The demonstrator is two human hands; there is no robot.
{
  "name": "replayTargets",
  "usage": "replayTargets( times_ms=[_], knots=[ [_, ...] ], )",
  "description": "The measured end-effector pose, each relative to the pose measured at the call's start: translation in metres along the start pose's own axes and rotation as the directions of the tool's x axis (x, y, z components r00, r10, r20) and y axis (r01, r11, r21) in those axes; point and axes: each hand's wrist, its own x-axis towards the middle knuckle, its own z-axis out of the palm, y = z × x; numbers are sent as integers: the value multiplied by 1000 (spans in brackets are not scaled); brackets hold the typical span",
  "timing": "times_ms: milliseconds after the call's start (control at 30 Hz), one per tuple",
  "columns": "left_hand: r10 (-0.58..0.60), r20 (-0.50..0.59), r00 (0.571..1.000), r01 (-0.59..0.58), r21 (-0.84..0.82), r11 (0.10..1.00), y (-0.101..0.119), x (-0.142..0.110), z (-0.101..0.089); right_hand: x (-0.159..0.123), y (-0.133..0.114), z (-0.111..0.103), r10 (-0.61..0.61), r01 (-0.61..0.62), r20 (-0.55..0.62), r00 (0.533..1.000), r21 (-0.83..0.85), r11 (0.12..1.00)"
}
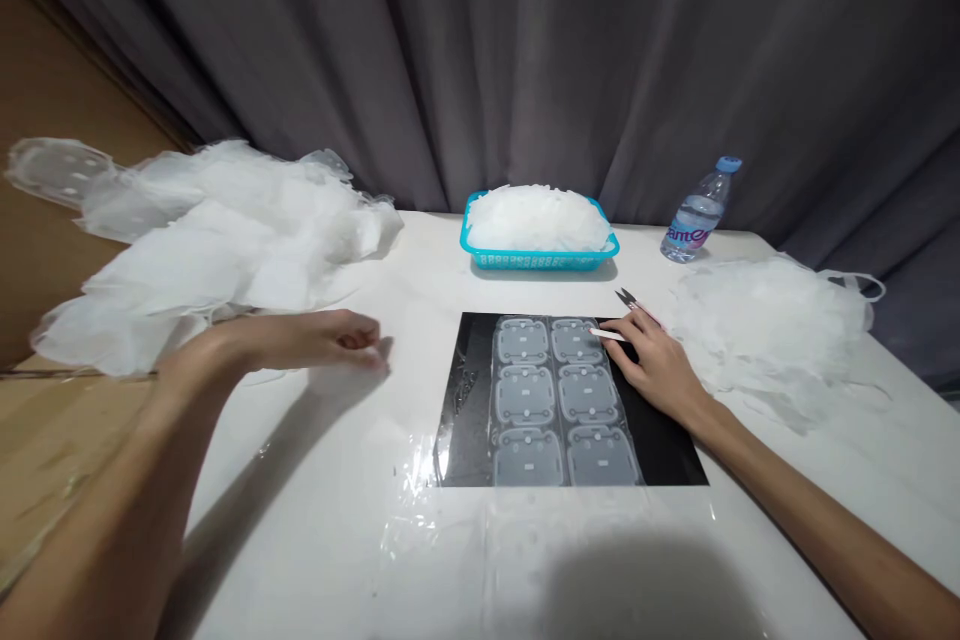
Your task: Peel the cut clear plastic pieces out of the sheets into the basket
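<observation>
Curtain: While it fills the whole back of the room, the dark grey curtain (480, 50) hangs in vertical folds.
Table: white table (315, 520), glossy toward the near side, with shadows of an arm and the wearer across it.
Cardboard: brown cardboard (60, 120) stands at far left.
Left pile: thin white filmy pieces (247, 220), heaped loosely.
Right pile: similar translucent pieces (780, 330), lower and flatter.
Clear sheet: glossy clear sheet (525, 395) lies over the mat and runs past its near edge; on it, rounded-square frosted panels in two columns of three, each with a small pale mark at centre.
Mat: black mat (667, 445), flat at mid-table.
Basket: turquoise basket (540, 260), heaped with white pieces, near the curtain.
Right hand: right hand (652, 360) at the sheet's upper right; fingers clamped on the white stick.
Left hand: left hand (337, 338) left of the mat; fingers curled, cannot tell whether they hold anything.
Bottle: clear bottle (697, 220), blue cap, purple lettering.
Snips: dark-bladed snips (628, 298), just beyond the right hand.
Stick: slim white stick (609, 334), tip over the upper-right panel.
</observation>
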Motion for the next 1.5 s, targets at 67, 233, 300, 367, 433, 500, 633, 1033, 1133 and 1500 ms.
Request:
replayTargets(
  times_ms=[67, 233, 300, 367, 433, 500, 633, 1033, 1133, 1500],
  knots=[
    [36, 95, 995, -28, -88, 996, 24, 12, 10, -2, -5, -4, -15, 15, -26, 1000, 22, 1000],
    [184, 135, 974, -32, -717, 697, 98, 28, 78, -13, -50, -14, -74, 94, -73, 995, 337, 937],
    [236, 146, 961, -6, -840, 542, 118, 21, 109, -17, -70, -16, -62, 66, -25, 998, 429, 901],
    [279, 164, 946, 15, -883, 469, 127, 11, 130, -20, -84, -17, -42, 39, -4, 999, 503, 863],
    [274, 171, 947, 29, -890, 455, 128, 3, 136, -21, -90, -19, -32, 41, -26, 999, 560, 827],
    [255, 146, 956, 1, -869, 494, 125, -1, 132, -21, -89, -21, -24, 60, -68, 997, 587, 807],
    [263, 8, 965, -158, -781, 604, 123, -1, 121, -20, -84, -27, -21, 90, -120, 993, 606, 790],
    [288, -209, 935, -349, -694, 630, 131, -13, 122, -25, -82, -30, -20, 93, -117, 993, 657, 748],
    [319, -285, 904, -426, -670, 608, 133, -12, 121, -27, -83, -28, -28, 111, -137, 990, 647, 755],
    [526, -371, 765, -641, -513, 571, 131, -10, 118, -20, -81, -33, -236, 295, -177, 955, 546, 784]
  ],
)
